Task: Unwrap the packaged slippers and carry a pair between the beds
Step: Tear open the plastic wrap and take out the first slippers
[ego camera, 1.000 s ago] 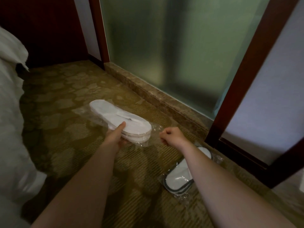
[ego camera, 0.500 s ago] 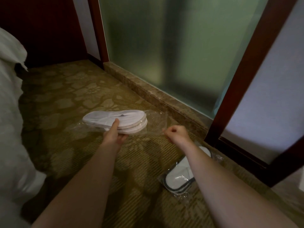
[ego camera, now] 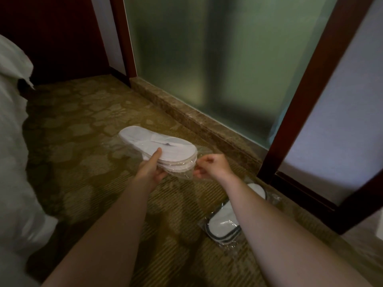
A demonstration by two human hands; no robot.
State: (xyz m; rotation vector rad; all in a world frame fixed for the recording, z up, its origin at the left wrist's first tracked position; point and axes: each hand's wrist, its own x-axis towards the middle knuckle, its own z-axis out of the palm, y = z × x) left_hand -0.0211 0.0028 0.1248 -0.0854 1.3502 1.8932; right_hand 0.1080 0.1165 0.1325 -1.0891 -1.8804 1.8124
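Observation:
A flat pair of white slippers [ego camera: 157, 145] in clear plastic wrap is held above the carpet. My left hand [ego camera: 151, 169] grips the pack from below, thumb pressed on top of the slippers. At the pack's near end my right hand [ego camera: 213, 166] pinches the loose plastic wrap [ego camera: 186, 175] with closed fingers. A second wrapped pair of white slippers with dark trim [ego camera: 226, 222] lies on the carpet below my right forearm, partly hidden by it.
A bed with white linen [ego camera: 14, 162] and a pillow fills the left edge. A frosted glass panel [ego camera: 217, 59] on a stone sill runs behind the slippers, beside a dark wooden door frame [ego camera: 306, 112]. Patterned carpet [ego camera: 78, 141] covers the floor.
The pack has swung from crosswise back to pointing away to the left. My right hand has moved left and closed its fingers on the wrap at the pack's near end.

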